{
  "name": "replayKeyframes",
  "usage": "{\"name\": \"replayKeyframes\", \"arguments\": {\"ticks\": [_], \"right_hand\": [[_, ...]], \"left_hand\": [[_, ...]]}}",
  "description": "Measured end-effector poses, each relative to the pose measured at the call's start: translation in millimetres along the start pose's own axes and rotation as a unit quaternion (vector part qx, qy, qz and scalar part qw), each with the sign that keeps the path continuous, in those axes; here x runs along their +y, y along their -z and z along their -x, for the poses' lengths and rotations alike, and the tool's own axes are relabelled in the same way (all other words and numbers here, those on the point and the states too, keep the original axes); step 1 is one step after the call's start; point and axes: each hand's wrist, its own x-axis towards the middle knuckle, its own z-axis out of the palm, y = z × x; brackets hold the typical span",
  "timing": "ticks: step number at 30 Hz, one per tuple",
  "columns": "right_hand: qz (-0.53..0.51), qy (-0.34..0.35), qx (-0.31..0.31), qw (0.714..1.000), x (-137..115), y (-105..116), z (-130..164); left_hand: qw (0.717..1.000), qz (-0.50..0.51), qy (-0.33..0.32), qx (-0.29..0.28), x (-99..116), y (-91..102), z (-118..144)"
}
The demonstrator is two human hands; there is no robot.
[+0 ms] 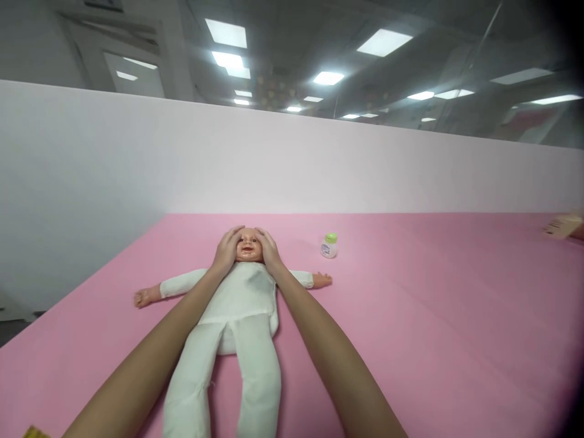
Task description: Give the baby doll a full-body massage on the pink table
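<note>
A baby doll [241, 295] with a white cloth body lies on its back on the pink tabletop [387, 340], arms stretched out to the sides. My left hand [227, 248] rests flat along one side of the doll's head, and my right hand [269, 248] lies along the other side. Both hands have their fingers stretched out and cover the cheeks and temples. Between them the doll's face [249, 246] shows. To the right of the head stands a small clear bottle [328, 248] with a green cap, apart from my hands.
A pale partition wall [296, 164] rises behind the table's far edge. At the far right edge a cream-coloured object [562, 226] sits on the table, partly cut off. Something yellow [35, 432] shows at the bottom left corner.
</note>
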Motion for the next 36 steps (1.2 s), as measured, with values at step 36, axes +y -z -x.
{"name": "replayKeyframes", "arguments": {"ticks": [36], "right_hand": [[0.008,-0.015,-0.001,1.0,-4,-2,12]], "left_hand": [[1.0,-0.011,0.003,0.008,5,1.0,13]]}}
